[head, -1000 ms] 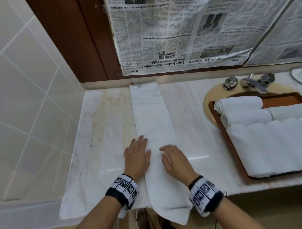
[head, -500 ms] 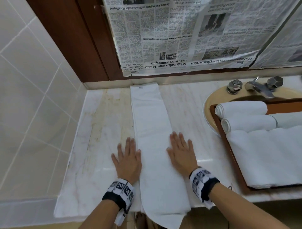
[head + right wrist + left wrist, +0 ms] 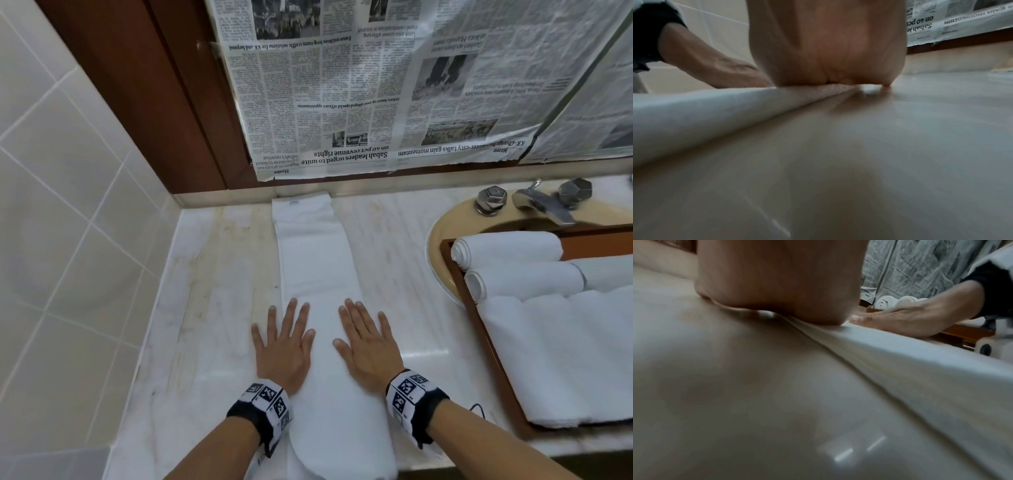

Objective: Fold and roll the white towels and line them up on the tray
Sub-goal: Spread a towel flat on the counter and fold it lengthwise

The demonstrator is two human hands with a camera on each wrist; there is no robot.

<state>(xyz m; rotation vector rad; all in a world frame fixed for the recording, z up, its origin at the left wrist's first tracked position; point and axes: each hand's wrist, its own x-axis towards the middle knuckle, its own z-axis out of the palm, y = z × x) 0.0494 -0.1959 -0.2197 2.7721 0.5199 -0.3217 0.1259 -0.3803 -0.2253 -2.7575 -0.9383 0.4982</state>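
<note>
towel [image 3: 318,274] strip under both flat hands, left [image 3: 282,346] and right [image 3: 368,344]; wrist views show only its edges.

The bench [image 3: 212,342] is pale veined marble, polished and glossy, with yellowish stains. The long folded towel [image 3: 318,267] is white matt terry cloth, as are the rolled towels [image 3: 513,246]. The tray [image 3: 479,329] looks like varnished brown wood. The tap [image 3: 544,205] is dull metal. Printed newspaper [image 3: 359,85] covers the far wall; glazed tiles [image 3: 61,205] line the left.
</note>
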